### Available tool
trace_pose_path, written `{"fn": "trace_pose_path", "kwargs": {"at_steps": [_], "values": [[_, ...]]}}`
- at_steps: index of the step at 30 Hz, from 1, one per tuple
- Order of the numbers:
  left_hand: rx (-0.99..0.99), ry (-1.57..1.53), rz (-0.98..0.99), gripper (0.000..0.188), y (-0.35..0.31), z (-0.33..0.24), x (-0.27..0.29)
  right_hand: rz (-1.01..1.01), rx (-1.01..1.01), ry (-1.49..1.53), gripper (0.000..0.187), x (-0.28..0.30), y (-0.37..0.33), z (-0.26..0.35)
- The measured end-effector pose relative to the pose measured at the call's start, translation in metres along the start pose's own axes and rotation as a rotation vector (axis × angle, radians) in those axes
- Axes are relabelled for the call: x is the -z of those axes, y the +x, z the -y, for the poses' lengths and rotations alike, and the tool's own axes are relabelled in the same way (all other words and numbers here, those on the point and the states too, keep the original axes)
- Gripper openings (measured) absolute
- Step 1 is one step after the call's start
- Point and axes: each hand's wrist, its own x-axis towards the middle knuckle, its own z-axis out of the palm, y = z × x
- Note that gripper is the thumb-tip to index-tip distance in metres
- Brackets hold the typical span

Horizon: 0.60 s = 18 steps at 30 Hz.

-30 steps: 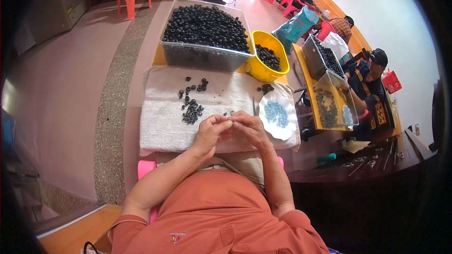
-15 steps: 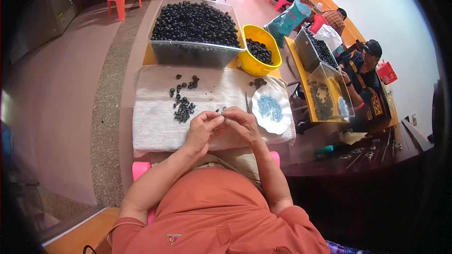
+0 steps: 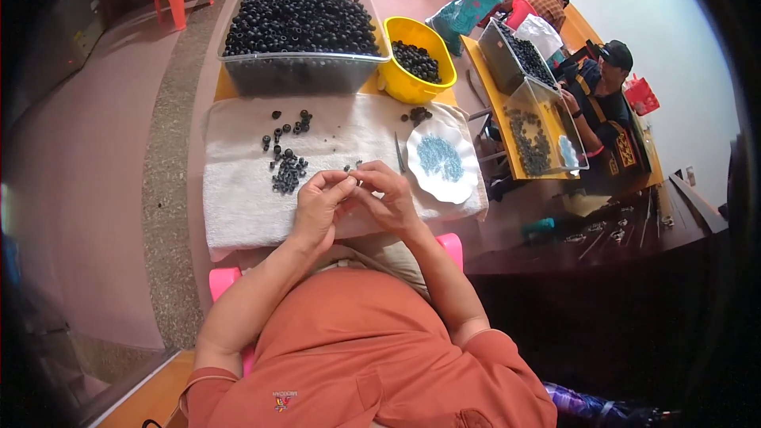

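My left hand [image 3: 319,204] and my right hand [image 3: 388,196] meet over the near edge of a white towel [image 3: 357,131]. Thumbs and fingertips are pinched together; whatever they hold is too small and covered to make out. Just beyond the fingertips lie a couple of tiny dark pieces [image 3: 353,166]. Left of them is a loose pile of small black ring-shaped parts [image 3: 288,173], with more scattered behind it. To the right of my right hand, a white wavy-rimmed plate [image 3: 452,190] bears tiny pale blue bits. A slim dark pointed tool [image 3: 399,152] lies along the plate's left side.
Behind the towel stand a large clear bin [image 3: 297,75] full of black parts and a yellow tub [image 3: 412,92] with more. At right, a person [image 3: 606,83] works at another table with clear boxes [image 3: 547,127]. A dark table [image 3: 626,246] holds metal tools.
The whole scene has shifted slightly left and up in the picture as the view moved. My hands stay pinched together over the towel's near edge.
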Motion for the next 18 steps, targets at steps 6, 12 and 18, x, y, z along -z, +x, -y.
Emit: {"fn": "trace_pose_path", "kwargs": {"at_steps": [6, 12, 18], "values": [[-0.021, -0.03, -0.013, 0.009, 0.003, 0.005, 0.003, -0.057, 0.078, -0.128, 0.021, 0.006, -0.007, 0.006], [-0.016, 0.021, -0.073, 0.01, 0.003, 0.0, 0.003, -0.086, 0.013, -0.335, 0.019, 0.054, -0.012, 0.01], [-0.006, 0.046, -0.078, 0.012, 0.003, -0.002, 0.002, -0.037, -0.22, -0.705, 0.01, 0.117, -0.017, -0.011]]}}
